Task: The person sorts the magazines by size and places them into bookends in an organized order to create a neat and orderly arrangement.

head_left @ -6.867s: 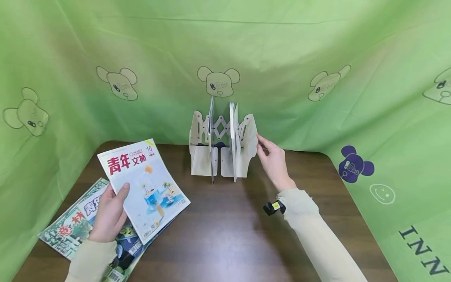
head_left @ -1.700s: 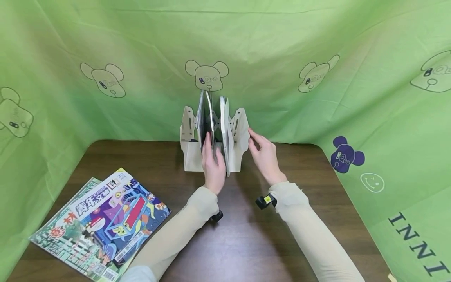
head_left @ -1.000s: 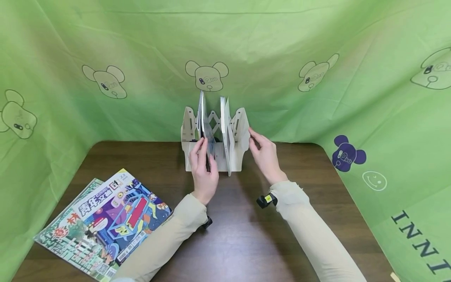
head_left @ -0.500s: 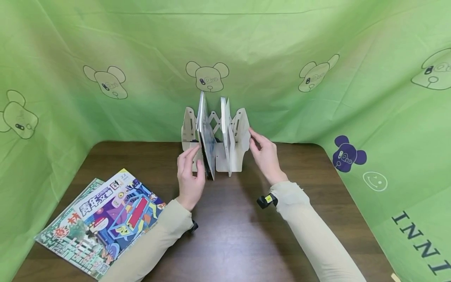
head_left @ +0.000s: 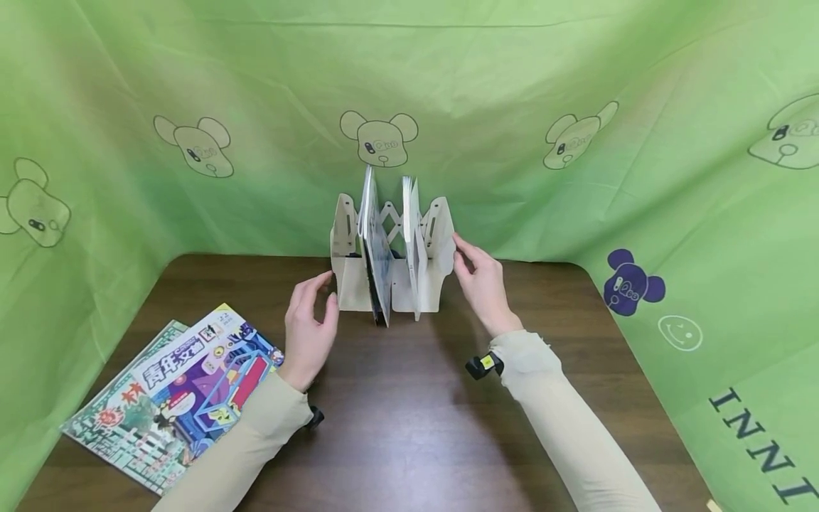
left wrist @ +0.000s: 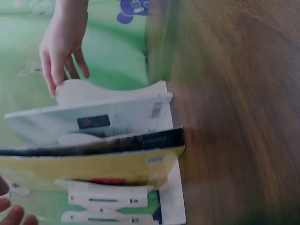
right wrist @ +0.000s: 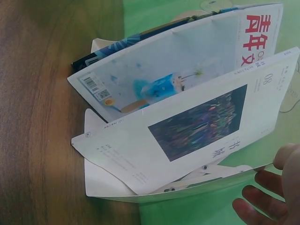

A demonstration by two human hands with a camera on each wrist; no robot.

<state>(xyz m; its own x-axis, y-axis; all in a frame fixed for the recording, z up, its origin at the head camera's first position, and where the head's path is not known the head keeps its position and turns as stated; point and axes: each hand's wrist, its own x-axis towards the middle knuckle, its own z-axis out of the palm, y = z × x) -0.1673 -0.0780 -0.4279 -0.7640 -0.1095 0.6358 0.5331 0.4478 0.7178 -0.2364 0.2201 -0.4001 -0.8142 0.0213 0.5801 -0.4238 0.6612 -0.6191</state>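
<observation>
A white expanding book rack [head_left: 353, 288] stands at the table's back, with magazines [head_left: 377, 249] upright left of its middle and another white one [head_left: 411, 249] on the right. My left hand [head_left: 310, 331] is beside the rack's left end, fingers bent, fingertips at or near the panel; contact is unclear. My right hand [head_left: 483, 284] touches the outer edge of the right end panel with its fingertips. In the right wrist view, a magazine with a blue picture [right wrist: 159, 86] leans behind a white one [right wrist: 197, 126], and fingers of my right hand [right wrist: 269, 192] are at the panel.
Overlapping magazines [head_left: 128, 427] lie on the wooden table [head_left: 409, 427] at the left, partly under my left sleeve. A green cloth [head_left: 281, 85] with bear-head prints hangs behind and at both sides. A black band [head_left: 484, 365] is on my right wrist.
The magazine my left hand carried now stands in the rack against the left one. My left hand has let go and moved left to the rack's left end. My right hand stays at the right panel.
</observation>
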